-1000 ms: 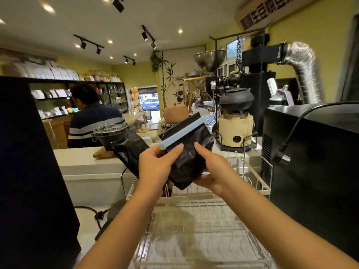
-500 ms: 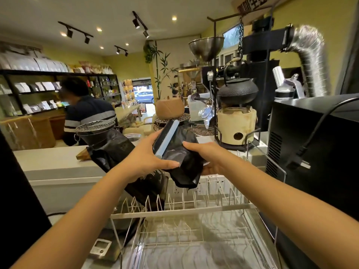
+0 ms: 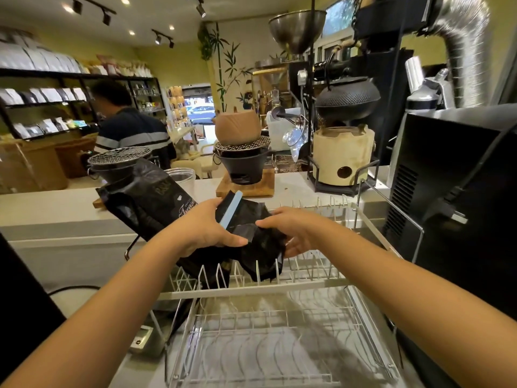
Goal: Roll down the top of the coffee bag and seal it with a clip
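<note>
A small black coffee bag (image 3: pixel 258 242) hangs tilted just above the white wire dish rack (image 3: pixel 251 288), its lower corner among the rack's prongs. A pale blue clip (image 3: pixel 231 209) runs across the bag's rolled top. My left hand (image 3: pixel 207 228) grips the bag at the clip end, thumb across its front. My right hand (image 3: pixel 291 231) holds the bag's right side, fingers curled under it.
A larger black coffee bag (image 3: pixel 151 197) leans behind my left hand. On the counter stand a black stove with a wooden pot (image 3: pixel 237 130), a cream stove (image 3: pixel 342 155) and a glass jar (image 3: pixel 180 175). A black machine (image 3: pixel 458 197) stands right. A person (image 3: pixel 131 130) is at the back.
Both hands have lowered the clipped bag from chest height to the dish rack. The bag has turned so the clip points up and away.
</note>
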